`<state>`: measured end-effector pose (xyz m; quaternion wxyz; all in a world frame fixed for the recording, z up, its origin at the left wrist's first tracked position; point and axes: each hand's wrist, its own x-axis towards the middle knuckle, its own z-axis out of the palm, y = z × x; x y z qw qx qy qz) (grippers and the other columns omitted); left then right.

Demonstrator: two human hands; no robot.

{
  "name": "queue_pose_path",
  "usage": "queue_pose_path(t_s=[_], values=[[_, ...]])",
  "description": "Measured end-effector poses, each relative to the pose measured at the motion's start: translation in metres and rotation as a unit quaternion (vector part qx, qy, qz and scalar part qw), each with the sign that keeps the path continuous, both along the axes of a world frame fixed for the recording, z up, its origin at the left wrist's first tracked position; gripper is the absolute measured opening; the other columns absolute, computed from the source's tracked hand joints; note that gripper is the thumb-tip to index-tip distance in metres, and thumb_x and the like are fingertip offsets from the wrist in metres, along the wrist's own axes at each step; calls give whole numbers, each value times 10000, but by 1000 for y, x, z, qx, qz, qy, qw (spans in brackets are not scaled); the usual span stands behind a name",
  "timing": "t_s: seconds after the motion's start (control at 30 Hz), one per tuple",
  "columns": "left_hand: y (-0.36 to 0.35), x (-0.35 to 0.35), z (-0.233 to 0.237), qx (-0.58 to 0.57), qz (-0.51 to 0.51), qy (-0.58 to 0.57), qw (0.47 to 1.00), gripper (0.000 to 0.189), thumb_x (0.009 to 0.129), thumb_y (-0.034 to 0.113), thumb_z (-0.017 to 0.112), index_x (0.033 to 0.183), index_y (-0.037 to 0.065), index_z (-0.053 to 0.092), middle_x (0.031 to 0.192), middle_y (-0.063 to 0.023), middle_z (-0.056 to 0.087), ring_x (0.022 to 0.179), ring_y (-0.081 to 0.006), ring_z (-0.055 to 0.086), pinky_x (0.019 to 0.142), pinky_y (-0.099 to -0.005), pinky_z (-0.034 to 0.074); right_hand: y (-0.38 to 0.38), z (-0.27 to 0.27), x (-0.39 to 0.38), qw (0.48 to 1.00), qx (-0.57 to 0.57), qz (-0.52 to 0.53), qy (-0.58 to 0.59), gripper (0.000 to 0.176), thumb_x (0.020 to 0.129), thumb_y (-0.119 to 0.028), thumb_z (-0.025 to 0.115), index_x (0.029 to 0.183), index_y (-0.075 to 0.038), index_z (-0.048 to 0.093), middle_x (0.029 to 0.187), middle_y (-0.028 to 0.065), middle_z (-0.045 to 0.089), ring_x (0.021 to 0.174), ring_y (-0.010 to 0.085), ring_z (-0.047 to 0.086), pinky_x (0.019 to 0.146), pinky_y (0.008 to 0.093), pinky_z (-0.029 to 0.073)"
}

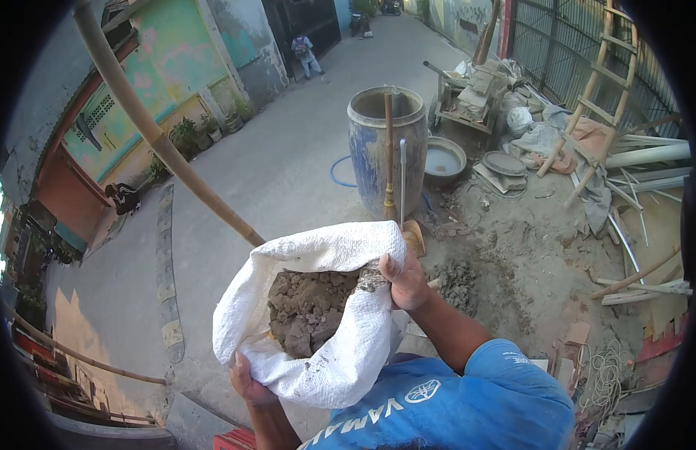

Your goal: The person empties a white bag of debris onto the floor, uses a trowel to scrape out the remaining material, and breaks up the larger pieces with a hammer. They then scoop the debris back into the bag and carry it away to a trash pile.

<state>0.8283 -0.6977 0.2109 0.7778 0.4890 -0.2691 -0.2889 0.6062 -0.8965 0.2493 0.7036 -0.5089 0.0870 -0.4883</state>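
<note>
Outdoors: a concrete lane (288, 172) runs between a painted wall (168, 67) on one side and a work area of loose dirt (513, 255) on the other.

Main item: a white woven sack (348, 352), held up in the lower middle of the view with its mouth open and its rim folded outward. Grey-brown clods of earth (307, 307) fill the inside and show through the opening.

Right hand (406, 283): closed on the sack's rim at its right edge, thumb over the fabric, fingers behind it. The forearm leads back to a blue sleeve (513, 375).

Left hand (247, 381): under the sack's lower left corner, fingers curled up against the fabric and bearing its weight.

Surroundings:
- A bamboo pole (153, 135) slants from the upper left down behind the sack.
- A blue barrel (385, 150) stands upright beyond the sack, with a wooden stick (388, 150) leaning against its front.
- A round basin (444, 161) sits just beside the barrel, on its right.
- A blue hose (339, 176) loops on the ground at the barrel's left.
- A wooden ladder (595, 97) leans against the fence at the upper right, with white pipes (648, 156) lying near its foot.
- A coil of rope (603, 371) lies at the lower right.
- Another person (304, 54) is far up the lane, well apart from the sack.
</note>
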Motion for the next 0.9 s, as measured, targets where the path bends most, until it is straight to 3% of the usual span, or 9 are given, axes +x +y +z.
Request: queue_pose_path(t_s=[0.1, 0.17, 0.4, 0.57, 0.63, 0.7, 0.77, 0.83, 0.9], values=[[-113, 53, -25, -46, -138, 2, 989, 466, 929, 281, 484, 1240, -63, 450, 1126, -150, 570, 943, -209, 601, 814, -333, 492, -95, -19, 43, 992, -59, -114, 12, 504, 932, -416, 573, 1196, 13, 541, 1061, 58, 614, 968, 119, 549, 855, 287, 427], [-188, 85, -35, -39, -135, 2, 990, 466, 929, 285, 484, 1238, -62, 450, 1114, -149, 572, 942, -214, 602, 810, -337, 495, -154, -37, 71, 978, -74, -196, 5, 484, 939, -407, 563, 1181, 12, 550, 1045, 56, 618, 948, 119, 553, 842, 280, 427], [-443, 176, -68, -57, -132, 56, 988, 482, 965, 337, 399, 1249, -50, 447, 1135, -173, 570, 1012, -266, 600, 877, -399, 488, -386, -77, 159, 990, -31, -125, 61, 436, 952, -374, 554, 1132, 22, 574, 990, 55, 628, 892, 102, 556, 780, 265, 442], [-591, 243, -93, -67, -101, 80, 989, 504, 968, 353, 394, 1278, -43, 429, 1213, -194, 537, 1087, -295, 570, 924, -420, 468, -536, -86, 237, 998, -7, -66, 20, 490, 933, -413, 577, 1131, 34, 574, 944, 66, 640, 881, 116, 589, 792, 287, 471], [-654, 272, -89, -86, -82, 78, 990, 510, 968, 362, 394, 1283, -38, 428, 1219, -196, 533, 1098, -308, 564, 934, -431, 463, -606, -91, 274, 999, -1, -17, 29, 501, 926, -425, 583, 1128, 34, 574, 960, 68, 638, 876, 108, 594, 763, 278, 484], [-719, 304, -87, -88, -94, 85, 988, 515, 967, 366, 394, 1291, -34, 421, 1236, -195, 520, 1115, -314, 552, 948, -440, 453, -672, -89, 307, 999, 22, 39, 14, 470, 931, -386, 588, 1197, -3, 533, 1050, 40, 601, 962, 101, 531, 844, 284, 428], [-785, 334, -79, -78, -77, 88, 990, 507, 965, 354, 397, 1262, -56, 429, 1187, -199, 542, 1053, -287, 575, 901, -433, 469, -740, -95, 350, 999, 0, -45, 25, 453, 948, -413, 549, 1088, 16, 590, 928, 57, 628, 828, 93, 580, 712, 261, 474], [-851, 371, -89, -71, -92, 86, 990, 503, 960, 356, 404, 1243, -58, 441, 1172, -193, 545, 1042, -280, 576, 885, -418, 471, -810, -111, 381, 999, 15, -38, 16, 462, 946, -423, 547, 1091, 14, 588, 926, 55, 624, 837, 93, 573, 726, 264, 469], [-918, 415, -98, -69, -28, 17, 997, 483, 958, 344, 412, 1218, -60, 462, 1145, -187, 556, 1032, -272, 580, 869, -407, 473, -873, -127, 422, 999, 35, -24, -4, 471, 945, -433, 545, 1095, 12, 586, 925, 52, 620, 847, 94, 565, 739, 267, 464]])
